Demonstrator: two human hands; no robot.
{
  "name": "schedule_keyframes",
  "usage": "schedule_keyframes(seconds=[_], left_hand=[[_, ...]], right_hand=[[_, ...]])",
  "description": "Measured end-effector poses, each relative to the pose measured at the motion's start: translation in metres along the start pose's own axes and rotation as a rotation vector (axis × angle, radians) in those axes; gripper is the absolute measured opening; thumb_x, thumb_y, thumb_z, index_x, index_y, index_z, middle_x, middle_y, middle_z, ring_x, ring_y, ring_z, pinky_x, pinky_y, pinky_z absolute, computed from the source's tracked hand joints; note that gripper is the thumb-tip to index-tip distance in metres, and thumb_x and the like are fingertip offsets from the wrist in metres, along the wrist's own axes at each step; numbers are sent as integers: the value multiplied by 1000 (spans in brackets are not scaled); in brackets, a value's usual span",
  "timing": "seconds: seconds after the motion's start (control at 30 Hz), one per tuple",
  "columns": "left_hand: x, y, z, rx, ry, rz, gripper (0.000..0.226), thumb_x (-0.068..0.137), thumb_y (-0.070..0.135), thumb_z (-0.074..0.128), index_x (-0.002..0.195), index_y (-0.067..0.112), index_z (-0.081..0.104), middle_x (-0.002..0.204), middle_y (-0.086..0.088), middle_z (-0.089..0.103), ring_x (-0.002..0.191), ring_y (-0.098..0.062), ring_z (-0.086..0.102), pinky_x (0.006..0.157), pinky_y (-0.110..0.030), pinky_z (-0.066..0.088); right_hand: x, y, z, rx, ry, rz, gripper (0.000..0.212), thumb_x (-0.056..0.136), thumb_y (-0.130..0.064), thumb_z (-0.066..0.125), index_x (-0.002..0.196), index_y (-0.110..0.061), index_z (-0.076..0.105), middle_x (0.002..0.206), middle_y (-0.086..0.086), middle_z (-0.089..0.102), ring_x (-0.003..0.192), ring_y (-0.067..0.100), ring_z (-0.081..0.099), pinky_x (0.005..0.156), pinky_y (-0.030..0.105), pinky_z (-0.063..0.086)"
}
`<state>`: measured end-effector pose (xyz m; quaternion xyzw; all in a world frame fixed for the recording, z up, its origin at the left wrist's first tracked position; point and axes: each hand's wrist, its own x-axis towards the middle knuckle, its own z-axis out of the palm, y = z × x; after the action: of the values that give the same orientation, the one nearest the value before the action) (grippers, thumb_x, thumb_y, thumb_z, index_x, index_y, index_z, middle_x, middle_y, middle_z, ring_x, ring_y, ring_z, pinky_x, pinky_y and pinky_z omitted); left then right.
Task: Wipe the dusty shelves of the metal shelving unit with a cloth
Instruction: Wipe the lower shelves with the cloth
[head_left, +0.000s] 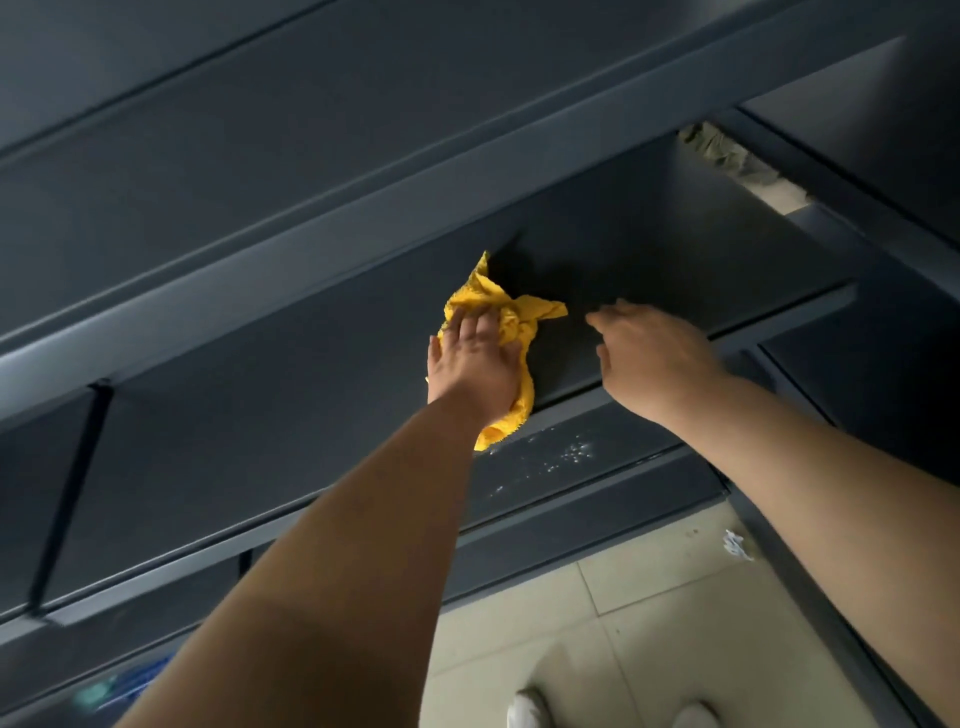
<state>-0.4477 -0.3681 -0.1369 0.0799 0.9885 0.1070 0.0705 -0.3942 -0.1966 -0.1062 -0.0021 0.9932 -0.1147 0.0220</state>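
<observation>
Two bare hands of ours reach into the dark metal shelving unit (311, 249), and the yellow cloth (511, 312) is the thing to steer by. It lies crumpled on the flat of a shelf (675, 260), with one tail hanging over the shelf's front lip.

Our left hand (475, 364) lies on top of the cloth, palm down. Its fingers (467, 325) are straight and close together, pressing the fabric onto the metal rather than clutching it. Just to the right of the cloth, and apart from it, is our right hand (654, 358). Its fingers (605, 319) are loosely spread and a little bent, holding nothing. We cannot tell whether the tips touch the shelf or hang just above it.

Right below the cloth's hanging tail, the next shelf down (561, 457) shows a scatter of pale specks (dust or grit, we cannot say which). Up and to the right of the cloth, a gap at the back of the unit shows a strip of rough pale wall (743, 166).

Well below the cloth lies a tiled floor (649, 597). On it are a small crumpled white scrap (736, 545) and the toes of two white shoes (530, 709). Down to the left of the cloth, something blue (140, 680) is too blurred to name.
</observation>
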Motion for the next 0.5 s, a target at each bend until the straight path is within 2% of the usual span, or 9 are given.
schedule_keyframes(seconds=[0.1, 0.23, 0.4, 0.5], left_hand=[[-2, -35, -4, -6, 11, -28, 59, 103, 45, 25, 155, 20, 15, 163, 2, 8, 150, -17, -3, 121, -42, 0], [-4, -77, -9, -27, 49, -46, 60, 102, 46, 28, 155, 24, 14, 163, 4, 6, 150, -19, -3, 121, -43, 2], [4, -108, -16, -36, 61, -73, 62, 102, 45, 30, 156, 23, 11, 163, 3, 7, 150, -19, -2, 121, -44, 4], [15, -118, -17, -33, 61, -95, 63, 102, 46, 28, 156, 21, 9, 163, 2, 6, 150, -20, -2, 121, -45, 3]], right_hand=[[5, -25, 11, -6, -32, -8, 38, 93, -11, 49, 132, -12, 51, 134, 7, 54, 127, 25, 48, 95, 42, 49], [11, -58, 21, -13, -58, -26, 41, 100, -21, 42, 140, -12, 44, 149, 6, 40, 144, 21, 28, 106, 40, 38], [26, -92, 30, -21, -45, -21, 41, 101, -26, 39, 139, -12, 45, 147, 6, 43, 143, 24, 29, 105, 42, 38], [35, -102, 35, -48, -81, 30, 44, 101, -27, 37, 142, -13, 40, 151, 6, 38, 144, 29, 23, 110, 45, 32]])
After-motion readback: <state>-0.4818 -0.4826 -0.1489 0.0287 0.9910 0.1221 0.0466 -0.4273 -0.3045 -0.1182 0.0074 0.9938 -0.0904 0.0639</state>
